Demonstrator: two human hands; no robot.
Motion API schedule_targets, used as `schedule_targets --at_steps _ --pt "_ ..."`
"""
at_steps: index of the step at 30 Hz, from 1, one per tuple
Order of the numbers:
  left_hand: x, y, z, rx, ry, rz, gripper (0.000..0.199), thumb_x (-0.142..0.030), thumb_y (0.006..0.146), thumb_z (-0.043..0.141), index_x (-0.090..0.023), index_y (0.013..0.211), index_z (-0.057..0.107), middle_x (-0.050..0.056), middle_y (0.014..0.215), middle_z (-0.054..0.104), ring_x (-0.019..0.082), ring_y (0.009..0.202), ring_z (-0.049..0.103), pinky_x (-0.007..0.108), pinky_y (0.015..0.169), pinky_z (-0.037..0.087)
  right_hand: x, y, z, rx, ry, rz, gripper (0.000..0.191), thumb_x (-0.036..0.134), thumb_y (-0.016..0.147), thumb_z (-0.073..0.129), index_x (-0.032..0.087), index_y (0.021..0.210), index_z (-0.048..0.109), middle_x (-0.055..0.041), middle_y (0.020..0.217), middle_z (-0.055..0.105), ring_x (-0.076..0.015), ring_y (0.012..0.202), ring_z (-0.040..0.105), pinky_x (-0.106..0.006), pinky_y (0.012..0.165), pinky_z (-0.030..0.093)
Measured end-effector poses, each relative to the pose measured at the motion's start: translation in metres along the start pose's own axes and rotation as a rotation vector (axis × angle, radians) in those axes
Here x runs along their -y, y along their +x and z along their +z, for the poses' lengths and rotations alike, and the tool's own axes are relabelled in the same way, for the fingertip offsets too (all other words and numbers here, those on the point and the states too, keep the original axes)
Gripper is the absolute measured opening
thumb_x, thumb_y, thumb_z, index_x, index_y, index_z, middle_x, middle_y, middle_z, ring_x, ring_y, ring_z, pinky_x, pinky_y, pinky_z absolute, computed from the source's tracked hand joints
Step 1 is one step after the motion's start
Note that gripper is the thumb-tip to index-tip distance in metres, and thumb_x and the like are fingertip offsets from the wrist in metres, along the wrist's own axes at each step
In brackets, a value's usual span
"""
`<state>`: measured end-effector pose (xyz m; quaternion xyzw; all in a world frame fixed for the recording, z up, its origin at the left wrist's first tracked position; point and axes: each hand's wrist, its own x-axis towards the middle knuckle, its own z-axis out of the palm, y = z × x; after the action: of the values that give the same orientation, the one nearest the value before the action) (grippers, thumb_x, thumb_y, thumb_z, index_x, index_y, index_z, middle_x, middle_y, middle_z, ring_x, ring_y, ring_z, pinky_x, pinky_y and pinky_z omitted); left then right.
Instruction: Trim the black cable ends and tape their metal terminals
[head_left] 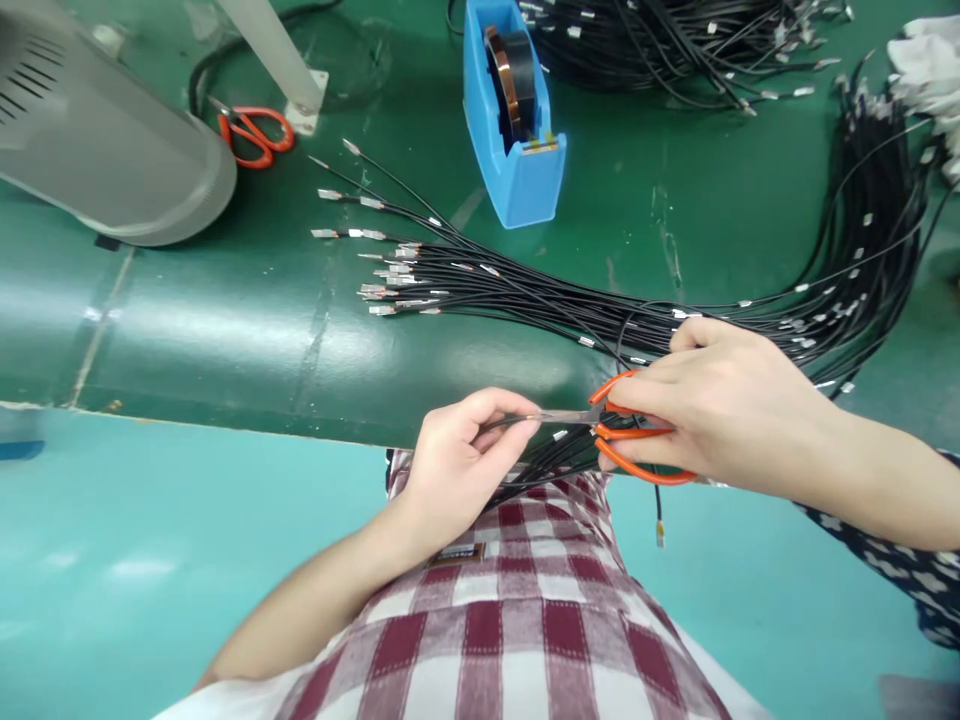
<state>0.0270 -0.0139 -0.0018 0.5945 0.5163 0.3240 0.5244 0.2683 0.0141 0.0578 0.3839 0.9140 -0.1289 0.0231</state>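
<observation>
My right hand (pixel 720 400) holds orange-handled scissors (pixel 645 475), their blades pointing left at the table's front edge. The blade tips meet the fingertips of my left hand (pixel 465 450), which pinches a thin black cable (pixel 499 423). More black cables (pixel 559 455) hang over the edge onto the checked apron, below the scissors. One cable end with a small connector (pixel 660 533) dangles beneath my right hand. Behind both hands a long bundle of black cables (pixel 525 285) with white labels lies across the green table, its connector ends fanned out at the left.
A blue tape dispenser (pixel 525 185) stands behind the bundle. At the back left are a grey cylindrical device (pixel 150 160), a second pair of orange scissors (pixel 259 135) and a white post (pixel 274 50). Another cable pile (pixel 675 40) lies at the back right, near white cloth (pixel 930 70).
</observation>
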Motion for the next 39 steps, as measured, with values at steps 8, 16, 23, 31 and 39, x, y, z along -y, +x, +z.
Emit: schedule_targets --at_steps 8,16,23,31,39 --pt "-0.003 -0.001 0.001 -0.009 0.006 0.061 0.008 -0.014 0.085 0.067 -0.017 0.083 0.074 -0.001 0.071 0.072 0.005 0.051 0.055 0.012 0.048 0.043 -0.001 -0.001 -0.003 0.005 -0.001 -0.039 0.029 0.034 0.097 0.053 0.023 0.07 0.057 0.0032 0.052 0.06 -0.0134 0.044 0.036 -0.037 0.065 0.025" --pt "-0.003 -0.006 0.002 -0.076 0.02 0.137 0.01 -0.009 0.083 0.07 -0.018 0.083 0.075 -0.001 0.074 0.076 0.006 0.05 0.059 0.011 0.048 0.048 -0.002 0.002 -0.003 0.071 0.009 -0.03 0.036 0.032 0.097 0.052 0.022 0.062 0.047 0.003 0.048 0.055 -0.0119 0.043 0.029 -0.036 0.065 0.03" --pt "-0.003 -0.004 0.001 -0.098 0.057 0.245 0.015 -0.003 0.081 0.068 -0.016 0.085 0.074 -0.001 0.078 0.077 0.005 0.053 0.064 0.008 0.051 0.052 0.001 0.004 -0.011 0.114 0.102 0.041 0.033 0.033 0.089 0.058 0.022 0.059 0.05 0.0046 0.046 0.05 -0.0135 0.049 0.037 -0.031 0.064 0.029" --pt "-0.002 -0.003 0.002 -0.081 0.081 0.309 0.017 0.0 0.082 0.066 -0.016 0.087 0.071 -0.002 0.079 0.077 0.004 0.058 0.067 0.006 0.055 0.053 0.002 0.003 -0.014 0.07 -0.02 -0.028 0.031 0.03 0.092 0.055 0.02 0.063 0.052 0.005 0.051 0.059 -0.0112 0.045 0.031 -0.033 0.068 0.026" --pt "0.009 -0.011 0.001 -0.082 0.106 0.372 0.016 -0.004 0.086 0.065 -0.017 0.094 0.071 0.0 0.083 0.076 0.006 0.064 0.068 0.01 0.059 0.056 0.005 0.003 -0.012 0.092 -0.178 -0.115 0.028 0.021 0.094 0.051 0.02 0.066 0.05 0.0032 0.051 0.059 -0.0119 0.044 0.031 -0.034 0.065 0.022"
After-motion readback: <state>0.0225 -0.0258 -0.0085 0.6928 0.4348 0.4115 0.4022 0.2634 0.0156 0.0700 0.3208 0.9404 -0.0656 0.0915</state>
